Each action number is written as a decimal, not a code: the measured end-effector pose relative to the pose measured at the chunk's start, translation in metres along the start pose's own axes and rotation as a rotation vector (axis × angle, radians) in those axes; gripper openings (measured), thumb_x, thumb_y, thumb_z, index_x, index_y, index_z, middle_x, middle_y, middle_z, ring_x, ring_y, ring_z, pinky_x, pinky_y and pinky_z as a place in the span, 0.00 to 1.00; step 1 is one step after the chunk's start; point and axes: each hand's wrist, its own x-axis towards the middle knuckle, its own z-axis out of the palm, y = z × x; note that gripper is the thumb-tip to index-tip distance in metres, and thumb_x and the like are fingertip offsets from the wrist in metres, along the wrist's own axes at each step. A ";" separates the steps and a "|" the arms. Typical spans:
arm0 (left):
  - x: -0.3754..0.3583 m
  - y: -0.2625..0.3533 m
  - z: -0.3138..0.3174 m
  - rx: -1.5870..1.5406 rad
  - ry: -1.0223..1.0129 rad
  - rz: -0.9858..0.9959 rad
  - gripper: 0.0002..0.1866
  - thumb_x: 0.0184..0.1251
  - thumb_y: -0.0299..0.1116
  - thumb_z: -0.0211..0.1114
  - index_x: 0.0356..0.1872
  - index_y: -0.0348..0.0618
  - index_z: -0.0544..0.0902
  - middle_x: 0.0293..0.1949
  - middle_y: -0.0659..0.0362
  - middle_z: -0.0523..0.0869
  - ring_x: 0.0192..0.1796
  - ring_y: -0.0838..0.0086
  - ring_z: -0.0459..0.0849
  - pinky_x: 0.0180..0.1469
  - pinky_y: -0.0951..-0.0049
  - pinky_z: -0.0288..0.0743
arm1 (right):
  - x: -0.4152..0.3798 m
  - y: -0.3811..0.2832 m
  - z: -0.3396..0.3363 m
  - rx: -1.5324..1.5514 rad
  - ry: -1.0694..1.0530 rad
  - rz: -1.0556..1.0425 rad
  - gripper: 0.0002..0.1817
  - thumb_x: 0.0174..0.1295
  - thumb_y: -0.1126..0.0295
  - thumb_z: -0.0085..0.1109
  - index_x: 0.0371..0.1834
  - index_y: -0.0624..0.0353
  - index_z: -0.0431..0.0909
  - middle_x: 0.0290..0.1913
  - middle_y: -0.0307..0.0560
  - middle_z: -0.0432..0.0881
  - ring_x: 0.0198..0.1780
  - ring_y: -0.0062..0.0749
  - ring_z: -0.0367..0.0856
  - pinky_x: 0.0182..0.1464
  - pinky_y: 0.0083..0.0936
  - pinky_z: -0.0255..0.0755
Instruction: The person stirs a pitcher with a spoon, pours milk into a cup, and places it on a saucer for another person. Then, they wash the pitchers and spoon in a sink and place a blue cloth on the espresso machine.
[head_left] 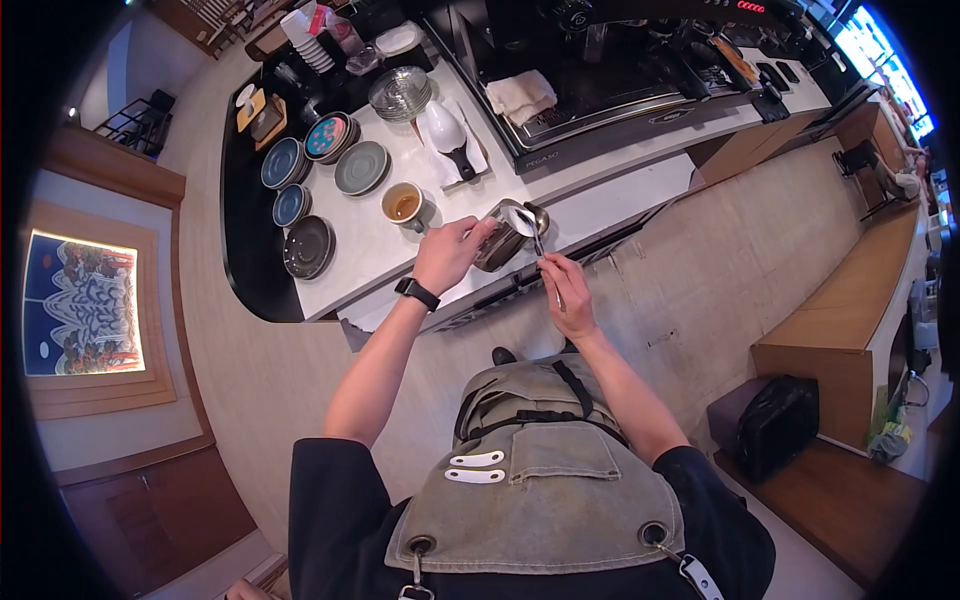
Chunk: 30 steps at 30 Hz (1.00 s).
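My left hand [450, 258] is closed around the side of a shiny metal milk pitcher [493, 252], low over the counter's front edge. White shows at the pitcher's mouth. In my right hand [568, 298], the fingers pinch the handle of a spoon [539, 238], whose upper end reaches the pitcher's rim. A cup of brown coffee [403, 204] stands on the counter, just beyond my left hand. Behind it, a white rounded vessel with a black handle [443, 130] lies on a white cloth.
Stacked blue plates [284, 163], a grey plate [362, 168] and dark saucers [309, 248] line the counter's left side. Glass dishes [400, 93] and paper cups [307, 40] stand farther back. An espresso machine [620, 110] with a folded towel [521, 96] fills the right.
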 end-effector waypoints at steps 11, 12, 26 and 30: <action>0.008 0.000 -0.004 0.012 -0.055 -0.053 0.33 0.79 0.64 0.57 0.40 0.38 0.89 0.24 0.52 0.87 0.27 0.68 0.89 0.35 0.67 0.79 | -0.003 0.005 0.002 0.019 -0.030 0.010 0.16 0.65 0.83 0.66 0.57 0.62 0.84 0.56 0.53 0.83 0.53 0.49 0.83 0.56 0.37 0.79; 0.008 0.001 -0.004 0.009 -0.057 -0.049 0.33 0.79 0.64 0.57 0.40 0.38 0.89 0.24 0.52 0.87 0.27 0.68 0.89 0.35 0.67 0.79 | -0.003 0.005 0.002 0.021 -0.030 0.013 0.16 0.66 0.82 0.66 0.57 0.62 0.84 0.56 0.53 0.83 0.53 0.49 0.83 0.56 0.38 0.79; 0.009 0.005 -0.007 0.006 -0.078 -0.066 0.33 0.79 0.62 0.57 0.37 0.37 0.88 0.22 0.54 0.86 0.25 0.70 0.87 0.34 0.69 0.78 | -0.004 0.007 0.000 0.028 -0.039 0.010 0.17 0.66 0.82 0.65 0.58 0.62 0.83 0.57 0.53 0.83 0.54 0.49 0.83 0.56 0.38 0.78; 0.008 0.004 -0.006 0.013 -0.082 -0.058 0.33 0.79 0.62 0.57 0.37 0.37 0.88 0.22 0.54 0.85 0.25 0.71 0.87 0.34 0.69 0.78 | -0.006 0.006 0.000 0.030 -0.040 0.016 0.17 0.66 0.82 0.65 0.58 0.62 0.83 0.57 0.53 0.83 0.54 0.49 0.83 0.57 0.38 0.78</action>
